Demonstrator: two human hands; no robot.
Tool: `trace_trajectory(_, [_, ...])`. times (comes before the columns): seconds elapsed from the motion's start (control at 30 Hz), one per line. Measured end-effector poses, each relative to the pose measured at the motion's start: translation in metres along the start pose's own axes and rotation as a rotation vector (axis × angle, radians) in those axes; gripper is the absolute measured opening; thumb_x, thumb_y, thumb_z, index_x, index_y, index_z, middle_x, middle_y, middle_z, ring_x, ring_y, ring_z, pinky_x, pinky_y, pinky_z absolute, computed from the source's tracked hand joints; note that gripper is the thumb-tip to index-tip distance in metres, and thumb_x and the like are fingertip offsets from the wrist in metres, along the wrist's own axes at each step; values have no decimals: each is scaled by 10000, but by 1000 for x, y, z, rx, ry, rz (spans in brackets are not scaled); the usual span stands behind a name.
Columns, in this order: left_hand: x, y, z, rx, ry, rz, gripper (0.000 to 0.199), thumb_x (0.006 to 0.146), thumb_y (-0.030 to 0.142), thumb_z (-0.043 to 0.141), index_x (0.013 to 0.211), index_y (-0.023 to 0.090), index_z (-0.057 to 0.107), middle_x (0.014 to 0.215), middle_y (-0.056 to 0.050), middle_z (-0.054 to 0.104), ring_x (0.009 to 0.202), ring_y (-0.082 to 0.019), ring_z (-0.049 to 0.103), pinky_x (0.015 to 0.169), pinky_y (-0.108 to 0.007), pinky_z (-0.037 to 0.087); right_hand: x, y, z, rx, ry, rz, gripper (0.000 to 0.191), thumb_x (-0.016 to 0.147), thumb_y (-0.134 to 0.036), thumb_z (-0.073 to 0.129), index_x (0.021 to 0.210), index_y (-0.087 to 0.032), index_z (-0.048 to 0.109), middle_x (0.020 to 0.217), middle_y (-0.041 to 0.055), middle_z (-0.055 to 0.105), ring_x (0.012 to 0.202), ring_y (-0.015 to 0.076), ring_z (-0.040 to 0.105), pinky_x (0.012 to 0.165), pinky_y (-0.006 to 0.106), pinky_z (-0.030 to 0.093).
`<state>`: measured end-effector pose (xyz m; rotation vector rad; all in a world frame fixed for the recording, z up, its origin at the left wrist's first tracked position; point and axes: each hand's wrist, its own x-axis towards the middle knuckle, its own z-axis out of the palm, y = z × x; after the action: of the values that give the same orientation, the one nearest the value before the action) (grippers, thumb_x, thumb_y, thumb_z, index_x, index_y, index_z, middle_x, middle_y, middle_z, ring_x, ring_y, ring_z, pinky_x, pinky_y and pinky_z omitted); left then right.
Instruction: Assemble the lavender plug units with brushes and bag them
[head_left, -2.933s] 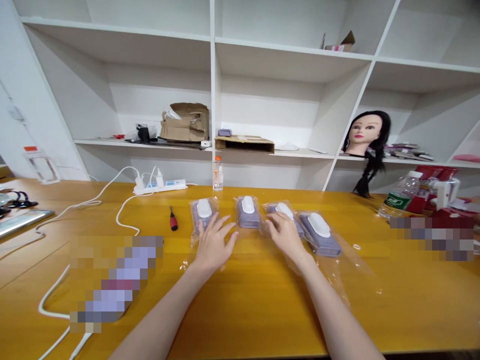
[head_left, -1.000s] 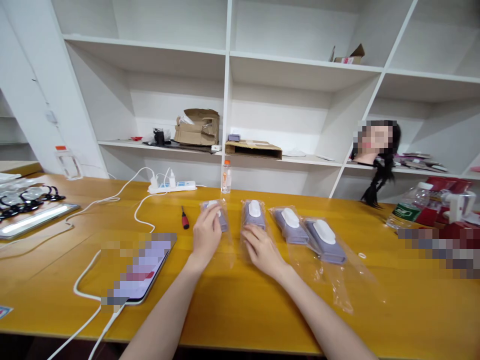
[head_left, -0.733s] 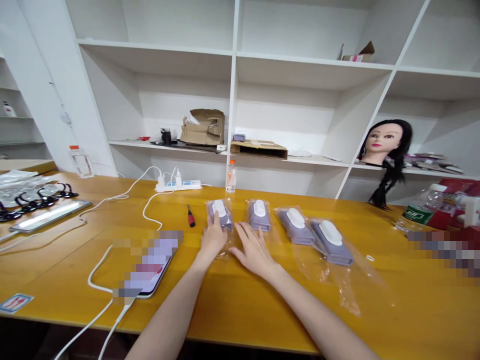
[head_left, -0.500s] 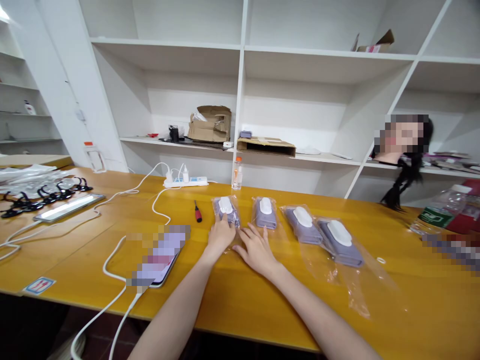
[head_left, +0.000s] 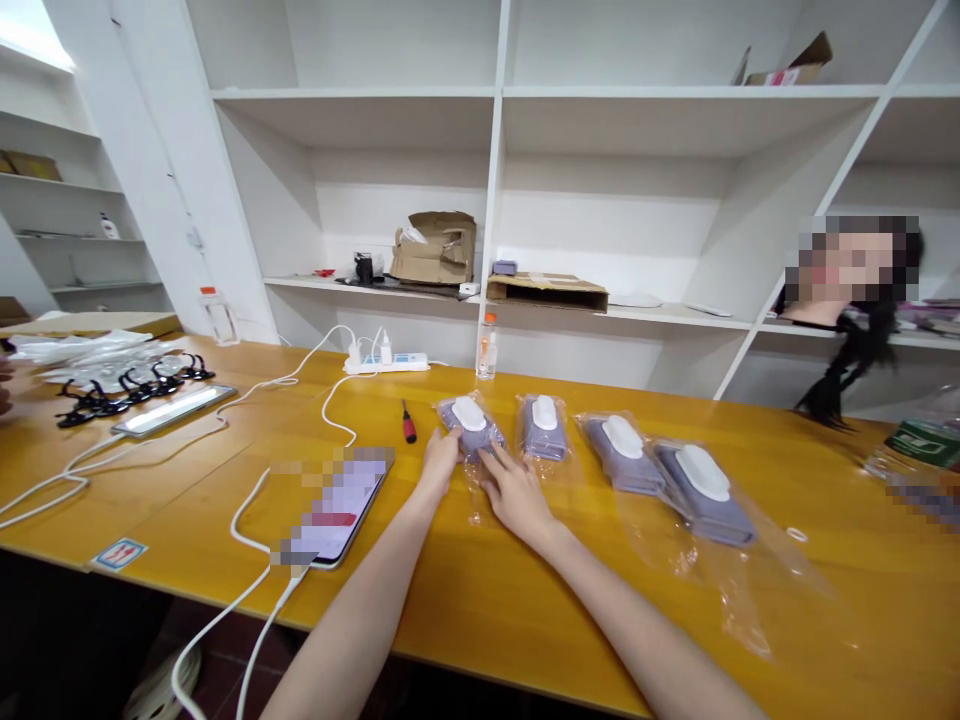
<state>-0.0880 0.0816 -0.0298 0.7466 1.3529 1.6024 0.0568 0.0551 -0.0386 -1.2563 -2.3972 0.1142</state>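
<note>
A folded purple cloth pack (head_left: pixel 471 425) with a white oval piece on top lies in a clear plastic bag, leftmost in a row. My left hand (head_left: pixel 441 462) grips its left front edge, the thumb beside the white piece. Fingers outstretched, my right hand (head_left: pixel 516 492) touches the front right side of the same pack. Three similar bagged packs stretch to the right: a second pack (head_left: pixel 544 440), a third pack (head_left: pixel 624 468) and a fourth pack (head_left: pixel 709 510). Loose bag ends spread in front of the last two.
Left of my hands are a red-handled screwdriver (head_left: pixel 408 424) and a charging phone (head_left: pixel 349 510) with white cables. Behind stand a power strip (head_left: pixel 390 362) and a small bottle (head_left: pixel 487 350). Black clips (head_left: pixel 127 392) and a tablet-like device (head_left: pixel 174 410) lie farther left. Shelves (head_left: pixel 555 95) rise behind the table.
The left hand has shifted from the top of the leftmost pack to its left edge. That pack has turned slightly, and the right fingertips now touch it. The camera view has swung a little left.
</note>
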Motion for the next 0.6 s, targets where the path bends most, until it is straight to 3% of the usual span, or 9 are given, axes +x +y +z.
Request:
trace_trajectory(0.13, [-1,5,0,-113,-18,-196,233,775,289,543,962,150,542,841,-90,643,679,-160,643,537,-220,481,3,7,3,348,159,68,270,829,-170,435,967,-217,663,1263,79,554,1183,212,497,998,382,340])
trace_trajectory(0.27, [-3,8,0,-155,-44,-338,224,721,336,612,829,147,560,623,-13,570,443,-93,541,369,-161,327,6,8,1,578,233,98,238,828,-203,431,751,-212,656,1060,63,677,1164,196,518,953,363,387])
trace_trajectory(0.4, [-9,6,5,-174,-47,-325,238,676,359,661,782,160,586,633,10,578,443,-65,502,423,-163,341,8,4,-4,682,285,102,207,828,-251,438,771,-201,631,1076,86,670,1131,200,545,939,370,402])
trace_trajectory(0.6, [-22,7,15,-297,-66,-288,301,736,410,606,956,204,598,852,-32,659,613,-125,592,594,-237,442,6,-3,-15,830,350,121,191,813,-285,460,751,-190,613,1139,96,640,1077,216,582,942,377,410])
